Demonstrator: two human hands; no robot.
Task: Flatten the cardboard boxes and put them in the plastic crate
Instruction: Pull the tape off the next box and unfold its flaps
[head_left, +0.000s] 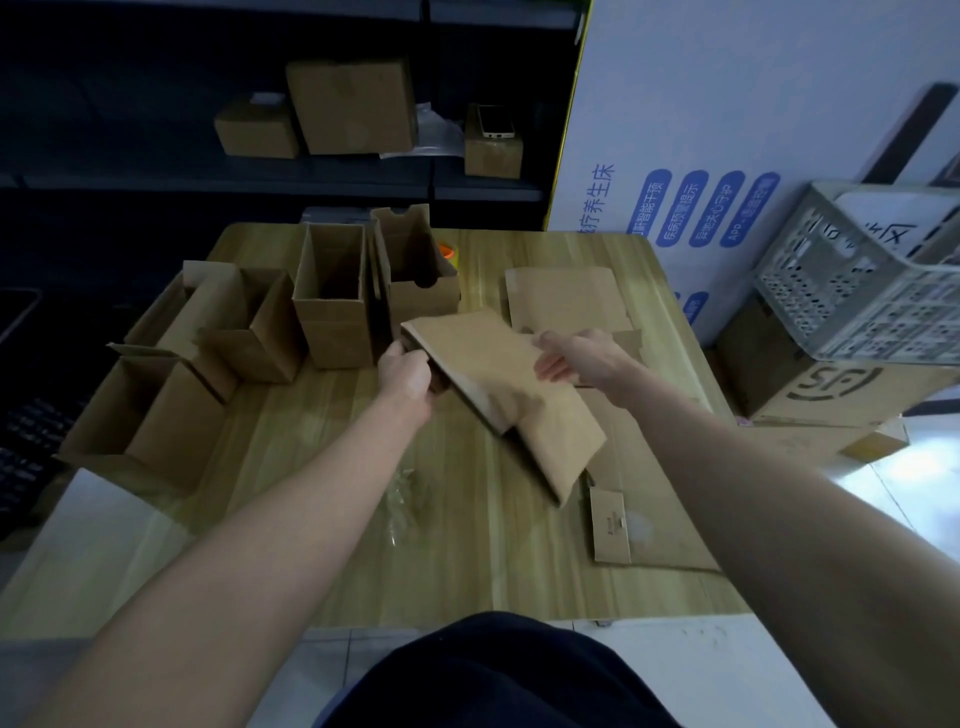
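head view: one half-flattened cardboard box (498, 384) is held just above the wooden table (311, 493). the left hand (405, 374) grips its far end, fingers curled round the edge. the right hand (569, 356) rests on its top face, fingers fairly straight and together. four open boxes (332, 301) stand along the table's left side. at least two flattened boxes (566, 296) lie on the right. one grey plastic crate (831, 291) sits tilted on a carton (810, 384) right of the table, well apart from the held box. three more boxes sit on the dark shelf (467, 187) behind.
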